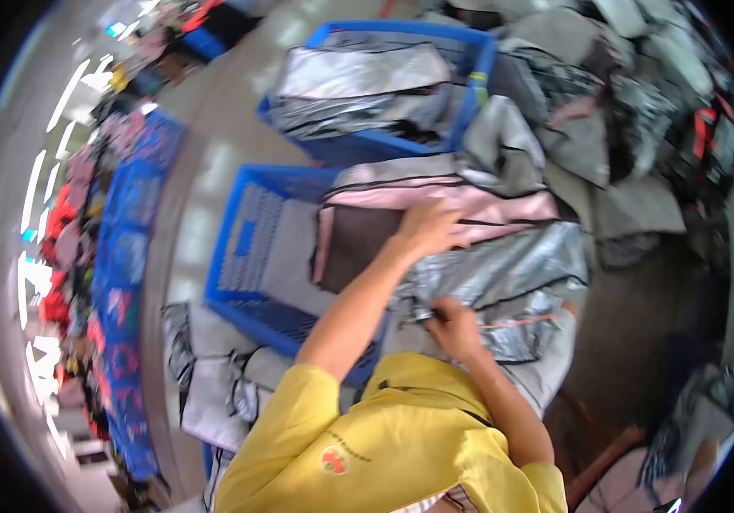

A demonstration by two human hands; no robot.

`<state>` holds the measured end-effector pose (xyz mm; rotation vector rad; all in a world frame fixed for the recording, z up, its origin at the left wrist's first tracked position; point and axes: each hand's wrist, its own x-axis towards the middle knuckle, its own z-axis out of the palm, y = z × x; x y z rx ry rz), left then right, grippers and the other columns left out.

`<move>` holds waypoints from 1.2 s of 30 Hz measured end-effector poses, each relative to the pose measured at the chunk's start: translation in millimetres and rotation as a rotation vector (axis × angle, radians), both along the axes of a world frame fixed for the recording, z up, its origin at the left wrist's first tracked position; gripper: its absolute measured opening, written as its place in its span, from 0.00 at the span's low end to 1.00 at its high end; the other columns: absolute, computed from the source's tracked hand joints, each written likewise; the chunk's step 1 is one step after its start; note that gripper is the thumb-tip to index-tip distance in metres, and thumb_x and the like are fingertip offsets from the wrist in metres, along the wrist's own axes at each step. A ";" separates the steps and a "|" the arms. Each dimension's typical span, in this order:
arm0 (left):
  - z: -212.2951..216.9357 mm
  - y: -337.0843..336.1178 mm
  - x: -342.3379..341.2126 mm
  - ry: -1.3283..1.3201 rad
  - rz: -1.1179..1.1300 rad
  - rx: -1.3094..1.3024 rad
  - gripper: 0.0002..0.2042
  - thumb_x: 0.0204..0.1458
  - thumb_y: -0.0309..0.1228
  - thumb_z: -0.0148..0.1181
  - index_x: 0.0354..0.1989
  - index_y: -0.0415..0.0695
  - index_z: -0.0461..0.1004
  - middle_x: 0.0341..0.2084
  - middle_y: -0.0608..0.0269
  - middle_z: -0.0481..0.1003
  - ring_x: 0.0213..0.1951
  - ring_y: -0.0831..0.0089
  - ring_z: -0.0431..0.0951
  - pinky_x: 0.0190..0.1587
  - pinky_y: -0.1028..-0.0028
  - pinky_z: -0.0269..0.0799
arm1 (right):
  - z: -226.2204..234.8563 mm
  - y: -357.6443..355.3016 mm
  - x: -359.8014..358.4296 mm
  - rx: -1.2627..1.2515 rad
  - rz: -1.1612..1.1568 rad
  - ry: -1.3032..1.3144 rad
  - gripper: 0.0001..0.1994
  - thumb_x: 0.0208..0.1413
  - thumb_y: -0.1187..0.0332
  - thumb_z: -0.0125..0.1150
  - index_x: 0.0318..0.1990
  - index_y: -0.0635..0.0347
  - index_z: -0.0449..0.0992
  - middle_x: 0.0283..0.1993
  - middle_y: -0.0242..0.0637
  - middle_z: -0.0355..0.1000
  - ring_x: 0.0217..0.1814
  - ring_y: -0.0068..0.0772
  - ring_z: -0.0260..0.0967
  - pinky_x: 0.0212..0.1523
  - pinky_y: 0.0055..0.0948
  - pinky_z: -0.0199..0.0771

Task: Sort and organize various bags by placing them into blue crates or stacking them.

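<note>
A soft fabric bag [504, 201] in pink and grey, with black edging and silver foil lining [512, 261], lies across my lap and over a blue crate's right side. My left hand [429, 227] rests on its pink and dark grey panel, fingers stretched out over the cloth. Lower down, close to my body, my right hand [454, 329] is closed on the bag's silver edge, thumb and fingers pinching it. A thin orange strip [521, 321] runs over the silver part to the right of that hand. The bag's underside is hidden.
The blue crate [229, 256] stands to my left, partly under the bag. Beyond it, another blue crate [367, 27] holds folded silver-lined pieces. Grey and silver pieces [576, 137] pile up at the far right. More blue crates [123, 248] line the left; a person's arm [610, 449] shows lower right.
</note>
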<state>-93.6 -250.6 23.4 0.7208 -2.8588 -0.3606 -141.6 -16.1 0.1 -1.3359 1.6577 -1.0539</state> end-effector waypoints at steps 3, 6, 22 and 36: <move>-5.5 10.6 7.8 0.029 0.063 0.066 0.14 0.53 0.45 0.66 0.43 0.53 0.84 0.36 0.60 0.80 0.41 0.57 0.82 0.42 0.58 0.78 | 11.7 9.7 -12.9 -0.078 0.111 -0.024 0.17 0.51 0.66 0.73 0.47 0.63 0.80 0.43 0.47 0.76 0.44 0.54 0.76 0.44 0.43 0.77; 23.0 32.5 15.6 0.061 0.010 0.010 0.08 0.51 0.35 0.66 0.38 0.50 0.83 0.29 0.59 0.75 0.34 0.57 0.80 0.36 0.58 0.74 | 58.4 18.6 -45.7 0.068 0.081 -0.254 0.13 0.58 0.63 0.71 0.44 0.63 0.81 0.41 0.41 0.77 0.40 0.39 0.77 0.40 0.35 0.77; 55.6 140.9 64.8 0.126 -0.032 -0.161 0.13 0.49 0.33 0.58 0.44 0.50 0.80 0.31 0.69 0.72 0.36 0.71 0.77 0.36 0.67 0.71 | 118.9 -39.9 -233.8 -0.187 -0.235 0.891 0.20 0.49 0.52 0.74 0.34 0.62 0.78 0.35 0.41 0.76 0.40 0.50 0.74 0.39 0.44 0.72; 32.3 179.9 66.3 0.142 0.004 -0.065 0.11 0.51 0.33 0.58 0.41 0.45 0.79 0.35 0.65 0.72 0.41 0.67 0.75 0.43 0.67 0.71 | 65.7 55.2 -241.3 0.276 -0.157 0.567 0.18 0.64 0.57 0.63 0.36 0.64 0.69 0.28 0.54 0.72 0.33 0.64 0.70 0.34 0.48 0.67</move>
